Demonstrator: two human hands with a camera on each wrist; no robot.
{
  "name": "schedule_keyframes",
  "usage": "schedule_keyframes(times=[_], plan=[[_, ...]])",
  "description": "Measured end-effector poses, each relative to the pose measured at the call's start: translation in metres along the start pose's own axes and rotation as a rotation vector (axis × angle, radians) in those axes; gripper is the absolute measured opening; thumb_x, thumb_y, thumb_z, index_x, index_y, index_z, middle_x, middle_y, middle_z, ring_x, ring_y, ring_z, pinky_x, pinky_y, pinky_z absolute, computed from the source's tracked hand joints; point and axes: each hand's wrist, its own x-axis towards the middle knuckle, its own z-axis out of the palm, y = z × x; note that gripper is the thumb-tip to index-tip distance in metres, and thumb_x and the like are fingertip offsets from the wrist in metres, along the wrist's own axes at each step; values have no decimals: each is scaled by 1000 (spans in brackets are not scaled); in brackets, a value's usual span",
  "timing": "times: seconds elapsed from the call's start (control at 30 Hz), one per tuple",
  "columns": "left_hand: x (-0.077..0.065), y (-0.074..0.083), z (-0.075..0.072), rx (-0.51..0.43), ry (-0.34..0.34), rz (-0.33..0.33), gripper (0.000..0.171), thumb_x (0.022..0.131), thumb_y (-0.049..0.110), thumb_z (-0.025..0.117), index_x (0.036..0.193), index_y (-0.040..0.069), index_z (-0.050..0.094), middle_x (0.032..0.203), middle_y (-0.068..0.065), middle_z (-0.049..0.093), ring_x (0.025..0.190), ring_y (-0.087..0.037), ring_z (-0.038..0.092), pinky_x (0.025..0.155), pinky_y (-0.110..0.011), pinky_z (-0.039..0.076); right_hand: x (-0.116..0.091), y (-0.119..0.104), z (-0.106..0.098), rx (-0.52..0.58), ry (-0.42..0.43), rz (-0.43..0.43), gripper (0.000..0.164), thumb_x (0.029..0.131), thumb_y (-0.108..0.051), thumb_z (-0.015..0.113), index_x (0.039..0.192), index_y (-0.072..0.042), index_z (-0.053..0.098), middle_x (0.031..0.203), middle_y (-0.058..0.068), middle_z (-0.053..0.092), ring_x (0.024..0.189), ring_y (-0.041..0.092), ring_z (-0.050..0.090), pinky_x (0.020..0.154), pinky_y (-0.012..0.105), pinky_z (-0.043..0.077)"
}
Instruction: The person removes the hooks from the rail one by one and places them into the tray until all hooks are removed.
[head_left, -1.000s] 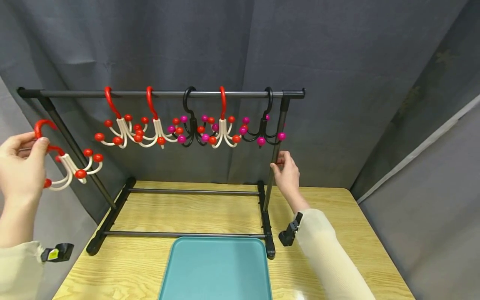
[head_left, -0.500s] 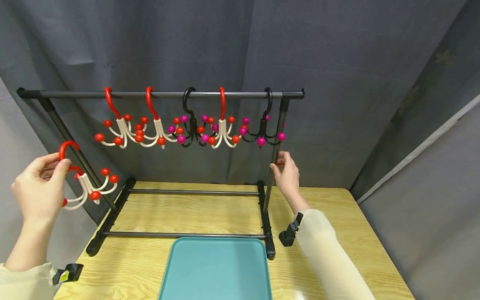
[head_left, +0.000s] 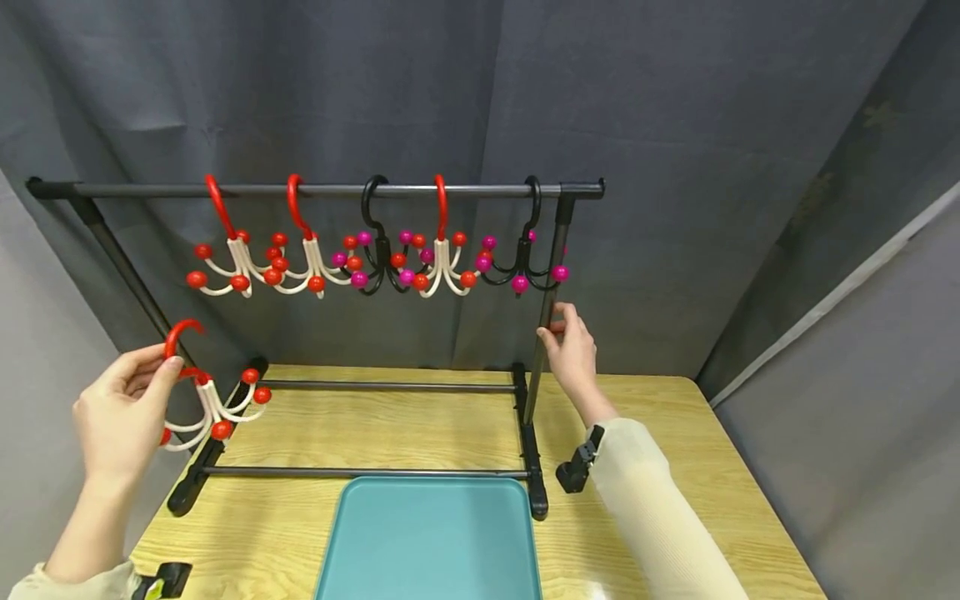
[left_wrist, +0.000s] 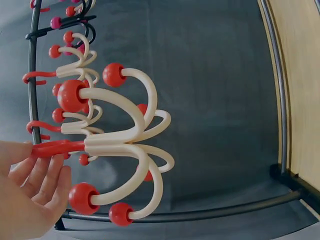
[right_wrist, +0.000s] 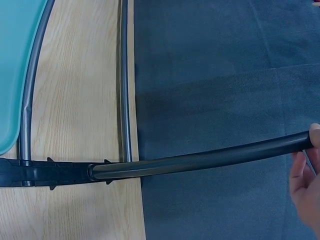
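Note:
My left hand [head_left: 123,412] pinches the red hook of a white multi-prong hanger [head_left: 212,403] tipped with red balls. It is held below the rack's top bar [head_left: 337,191], in front of the left post. The left wrist view shows the red hook [left_wrist: 57,148] between thumb and fingers, the prongs spreading away. My right hand [head_left: 573,350] grips the rack's right post [head_left: 552,275] between thumb and fingers, partway down. From the bar hang several more hangers: white ones with red hooks [head_left: 312,260] and black ones [head_left: 382,250] with pink balls.
A teal tray [head_left: 435,542] lies on the wooden table [head_left: 637,467] at the rack's front rail [head_left: 360,472]. Black feet [head_left: 531,454] carry the rack at both sides. Grey curtains [head_left: 645,167] stand behind and at the sides.
My left hand has moved right and down with the white hanger in its fingers, from outside the left post to in front of it. The right hand has stayed on the right post.

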Motion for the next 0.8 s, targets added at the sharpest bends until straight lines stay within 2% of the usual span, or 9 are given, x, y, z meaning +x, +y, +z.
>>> schedule_keyframes(times=[0.27,0.47,0.63,0.8], plan=[[-20,-6,11,-26,-47,-36,27,82,17,68,104,3,66,72,30,57,63,14,56,56,-2,41,1,2,-4,-47,19,-16,40,86,-23,62,121,-13,44,99,11,60,91,28,59,88,52,38],[-45,-19,17,-34,-90,-123,26,82,17,68,104,4,66,71,29,58,64,13,56,54,-5,41,-1,2,2,-43,-15,-7,42,87,-24,61,124,-13,44,101,11,60,92,28,60,89,51,38],[-65,-26,32,-88,-155,-195,27,83,17,67,106,3,65,72,27,60,65,9,59,52,-10,45,0,2,2,-55,9,-22,41,87,-23,62,123,-12,45,100,12,59,90,28,60,87,50,39],[-79,-32,49,-152,-172,-225,28,83,17,66,107,3,64,76,25,61,71,8,60,57,-10,46,2,3,3,-44,12,-38,40,87,-22,61,123,-11,45,99,13,58,90,29,60,87,50,39]])
